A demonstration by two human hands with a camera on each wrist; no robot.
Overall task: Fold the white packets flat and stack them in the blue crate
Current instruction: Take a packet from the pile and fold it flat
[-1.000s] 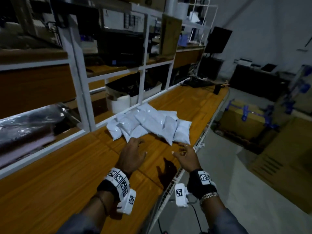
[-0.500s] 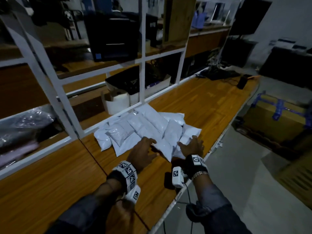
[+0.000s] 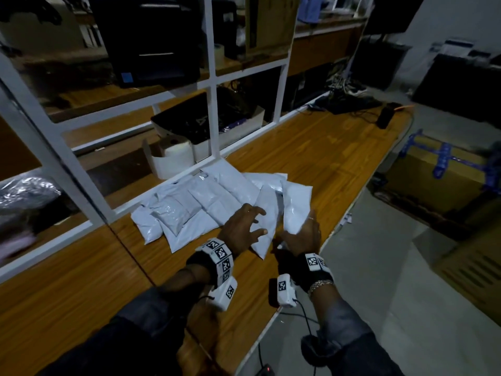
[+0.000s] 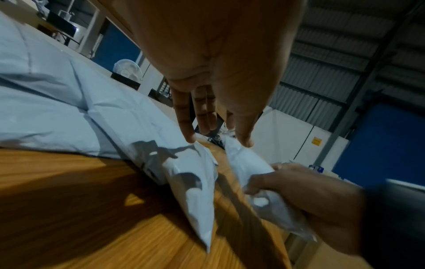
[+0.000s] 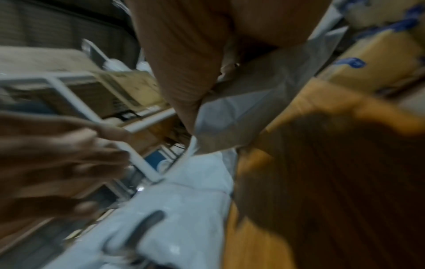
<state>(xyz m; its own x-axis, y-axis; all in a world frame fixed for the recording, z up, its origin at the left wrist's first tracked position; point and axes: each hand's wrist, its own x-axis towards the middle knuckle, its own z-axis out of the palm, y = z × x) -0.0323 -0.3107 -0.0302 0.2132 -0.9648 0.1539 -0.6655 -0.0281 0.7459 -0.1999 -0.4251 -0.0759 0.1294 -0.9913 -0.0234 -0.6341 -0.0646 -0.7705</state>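
Several white packets (image 3: pixel 211 202) lie in a loose pile on the wooden bench (image 3: pixel 311 147), against the shelf frame. My left hand (image 3: pixel 252 223) hovers spread over the pile's near right part; in the left wrist view its straight fingertips (image 4: pixel 190 140) touch a packet's corner. My right hand (image 3: pixel 298 236) grips the near end of the rightmost packet (image 3: pixel 296 204), tilted up off the bench near its right edge. The left wrist view shows that packet (image 4: pixel 248 160) bunched in my right hand (image 4: pixel 299 196). The blurred right wrist view shows the packet (image 5: pixel 241 112) under my thumb. No blue crate is in view.
White shelf uprights (image 3: pixel 214 109) run along the bench's left side. A paper roll (image 3: pixel 173 156) and a box sit on the lower shelf behind the pile. Cables (image 3: pixel 349 101) lie at the bench's far end. A strapped cardboard box (image 3: pixel 439 175) stands on the floor at right.
Both hands moved forward from the bare bench onto the pile. My right hand took hold of the rightmost packet and tilted it up. My left hand's fingers spread over the packets.
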